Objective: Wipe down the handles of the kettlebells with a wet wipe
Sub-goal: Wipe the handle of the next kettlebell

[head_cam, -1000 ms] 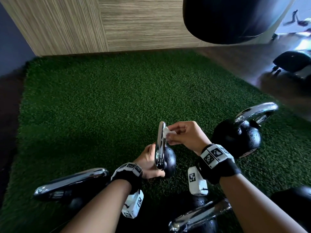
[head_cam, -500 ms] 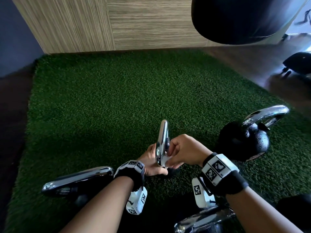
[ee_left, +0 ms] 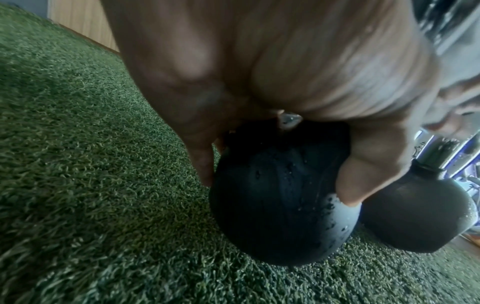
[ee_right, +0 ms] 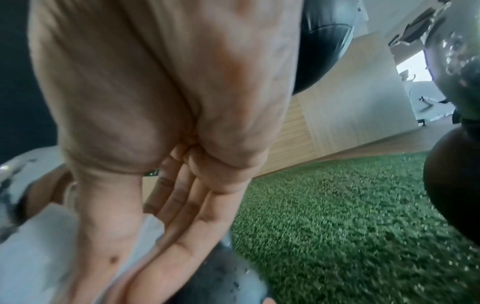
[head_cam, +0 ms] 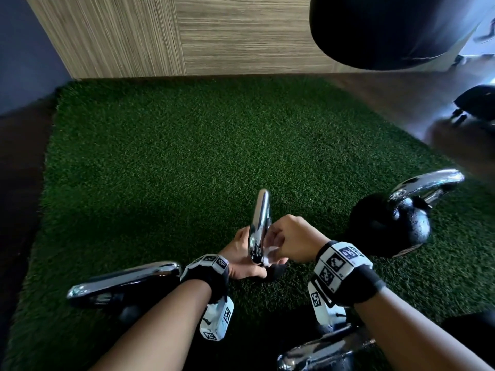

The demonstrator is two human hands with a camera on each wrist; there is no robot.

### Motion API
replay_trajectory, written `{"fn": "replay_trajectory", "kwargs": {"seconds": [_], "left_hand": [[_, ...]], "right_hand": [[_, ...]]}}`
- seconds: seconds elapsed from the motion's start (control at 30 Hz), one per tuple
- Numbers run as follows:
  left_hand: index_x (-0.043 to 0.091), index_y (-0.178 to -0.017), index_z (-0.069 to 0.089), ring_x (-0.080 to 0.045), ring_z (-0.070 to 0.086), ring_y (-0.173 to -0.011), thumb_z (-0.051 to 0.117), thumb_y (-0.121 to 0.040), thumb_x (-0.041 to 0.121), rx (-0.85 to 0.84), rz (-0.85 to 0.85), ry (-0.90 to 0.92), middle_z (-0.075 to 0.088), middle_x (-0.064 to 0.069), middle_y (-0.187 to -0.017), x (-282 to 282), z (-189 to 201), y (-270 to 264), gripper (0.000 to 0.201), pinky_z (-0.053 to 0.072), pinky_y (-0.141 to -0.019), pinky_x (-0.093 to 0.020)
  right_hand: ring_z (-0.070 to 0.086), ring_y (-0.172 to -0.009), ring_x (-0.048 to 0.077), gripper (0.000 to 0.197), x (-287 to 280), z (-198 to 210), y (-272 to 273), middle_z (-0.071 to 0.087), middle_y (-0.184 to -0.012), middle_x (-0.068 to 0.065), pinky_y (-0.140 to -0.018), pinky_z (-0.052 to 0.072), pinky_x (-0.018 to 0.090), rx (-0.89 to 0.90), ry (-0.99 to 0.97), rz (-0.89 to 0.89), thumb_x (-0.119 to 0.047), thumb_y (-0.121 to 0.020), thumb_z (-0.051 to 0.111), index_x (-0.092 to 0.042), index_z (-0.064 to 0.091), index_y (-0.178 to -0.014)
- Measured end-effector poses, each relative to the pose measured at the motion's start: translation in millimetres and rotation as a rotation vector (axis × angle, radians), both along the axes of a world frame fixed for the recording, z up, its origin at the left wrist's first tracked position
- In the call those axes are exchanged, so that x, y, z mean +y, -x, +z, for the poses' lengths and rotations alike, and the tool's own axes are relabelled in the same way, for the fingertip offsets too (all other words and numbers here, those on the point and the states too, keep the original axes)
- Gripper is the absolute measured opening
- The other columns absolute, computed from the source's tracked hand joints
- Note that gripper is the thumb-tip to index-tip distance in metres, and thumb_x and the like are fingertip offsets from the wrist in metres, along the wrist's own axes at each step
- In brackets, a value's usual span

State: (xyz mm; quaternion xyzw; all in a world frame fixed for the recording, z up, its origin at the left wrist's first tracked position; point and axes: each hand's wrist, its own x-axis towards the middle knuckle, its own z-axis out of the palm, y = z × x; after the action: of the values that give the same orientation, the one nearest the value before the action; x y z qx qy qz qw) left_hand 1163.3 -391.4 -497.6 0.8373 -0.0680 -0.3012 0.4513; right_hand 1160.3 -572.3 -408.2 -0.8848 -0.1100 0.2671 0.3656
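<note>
A small black kettlebell [ee_left: 280, 230] stands on the green turf [head_cam: 187, 156], its chrome handle [head_cam: 260, 220] pointing up at centre. My left hand [head_cam: 247, 263] grips the black ball from the left, thumb on one side and fingers on the other. My right hand [head_cam: 284, 245] pinches a white wet wipe [head_cam: 270, 251] against the handle's lower end, just above the ball. In the right wrist view the wipe [ee_right: 33, 246] lies bunched under my thumb and fingers, beside the chrome.
More chrome-handled kettlebells stand around: one at the left [head_cam: 126, 279], one at the right [head_cam: 396, 223], one near my right forearm [head_cam: 321, 352]. A black punching bag [head_cam: 388, 28] hangs at the upper right. A wood wall [head_cam: 187, 36] borders the turf's far edge.
My right hand slid the wipe down the handle, from near its top to its lower end by the ball. My left hand kept its hold on the ball.
</note>
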Motion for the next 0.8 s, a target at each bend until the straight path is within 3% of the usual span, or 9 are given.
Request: {"fn": "replay_trajectory", "kwargs": {"seconds": [0.07, 0.13, 0.27, 0.33, 0.5, 0.57, 0.63, 0.7, 0.8], "left_hand": [[0.009, -0.157, 0.019, -0.033, 0.037, -0.146, 0.084, -0.048, 0.034, -0.035, -0.014, -0.065, 0.031, -0.016, -0.161, -1, 6, 3, 0.129, 0.035, -0.119, -0.045], [0.01, -0.159, 0.017, -0.032, 0.031, -0.149, 0.091, -0.055, 0.029, -0.048, -0.044, -0.088, 0.025, -0.014, -0.164, -2, 4, 4, 0.129, 0.03, -0.122, -0.044], [0.014, -0.153, 0.031, -0.025, 0.022, -0.15, 0.089, -0.07, 0.027, -0.198, -0.185, -0.154, 0.024, -0.008, -0.16, 2, 0, 3, 0.102, 0.023, -0.126, -0.042], [0.013, -0.154, 0.028, -0.025, 0.019, -0.151, 0.089, -0.069, 0.031, -0.241, -0.218, -0.181, 0.018, -0.009, -0.161, 3, -1, 6, 0.106, 0.024, -0.126, -0.045], [0.016, -0.159, 0.002, -0.027, 0.022, -0.151, 0.09, -0.065, 0.036, -0.286, -0.204, -0.214, 0.011, -0.007, -0.162, -1, -1, 10, 0.131, 0.028, -0.125, -0.046], [0.016, -0.158, 0.002, -0.028, 0.019, -0.152, 0.09, -0.065, 0.037, -0.307, -0.226, -0.206, 0.012, -0.006, -0.163, 0, -1, 10, 0.131, 0.027, -0.125, -0.048], [0.016, -0.159, 0.002, -0.028, 0.018, -0.152, 0.091, -0.064, 0.037, -0.316, -0.233, -0.205, 0.012, -0.007, -0.163, 1, -1, 12, 0.131, 0.026, -0.125, -0.048], [0.014, -0.158, 0.006, -0.028, 0.022, -0.151, 0.092, -0.062, 0.036, -0.324, -0.211, -0.198, 0.014, -0.009, -0.162, 0, -2, 14, 0.131, 0.029, -0.124, -0.044], [0.013, -0.156, 0.011, -0.028, 0.027, -0.148, 0.091, -0.06, 0.037, -0.333, -0.187, -0.175, 0.018, -0.007, -0.159, -2, -4, 15, 0.127, 0.033, -0.122, -0.044]], "right_hand": [[0.063, -0.064, -0.017, 0.022, -2, 0, -2, 0.069, -0.073, -0.021, -0.056, 0.046, 0.003, -0.094, 0.047, 0.028, -0.006, -0.075, 0.084, -0.021, 0.077, -0.089], [0.057, -0.06, -0.021, 0.019, -2, -3, -2, 0.064, -0.07, -0.026, -0.052, 0.041, 0.002, -0.129, 0.074, 0.082, -0.008, -0.079, 0.08, -0.019, 0.079, -0.094], [0.063, -0.067, -0.002, 0.018, -4, -3, -2, 0.073, -0.085, -0.007, -0.062, 0.049, 0.017, -0.099, 0.014, 0.193, -0.003, -0.081, 0.073, -0.02, 0.075, -0.088], [0.066, -0.07, 0.004, 0.021, -7, -2, -2, 0.074, -0.085, -0.007, -0.065, 0.053, 0.022, -0.053, -0.006, 0.208, -0.003, -0.081, 0.074, -0.023, 0.075, -0.086], [0.059, -0.055, -0.007, 0.03, -7, -2, -2, 0.073, -0.069, -0.014, -0.053, 0.045, 0.01, 0.081, -0.031, 0.211, 0.004, -0.083, 0.072, -0.025, 0.074, -0.073], [0.066, -0.07, -0.001, 0.023, -8, -1, -3, 0.078, -0.085, -0.005, -0.069, 0.054, 0.018, 0.116, -0.067, 0.204, 0.005, -0.083, 0.073, -0.017, 0.078, -0.086], [0.069, -0.087, 0.006, 0.02, -11, 0, -3, 0.078, -0.101, 0.002, -0.084, 0.053, 0.021, 0.182, -0.145, 0.22, 0.003, -0.084, 0.074, -0.011, 0.077, -0.098], [0.07, -0.088, 0.008, 0.02, -15, 1, -2, 0.077, -0.101, 0.004, -0.084, 0.053, 0.02, 0.291, -0.26, 0.23, 0.005, -0.088, 0.069, -0.01, 0.075, -0.099], [0.072, -0.08, 0.011, 0.024, -17, -1, -2, 0.075, -0.094, 0.007, -0.074, 0.057, 0.019, 0.407, -0.451, 0.135, 0.016, -0.088, 0.06, -0.003, 0.072, -0.096]]}}
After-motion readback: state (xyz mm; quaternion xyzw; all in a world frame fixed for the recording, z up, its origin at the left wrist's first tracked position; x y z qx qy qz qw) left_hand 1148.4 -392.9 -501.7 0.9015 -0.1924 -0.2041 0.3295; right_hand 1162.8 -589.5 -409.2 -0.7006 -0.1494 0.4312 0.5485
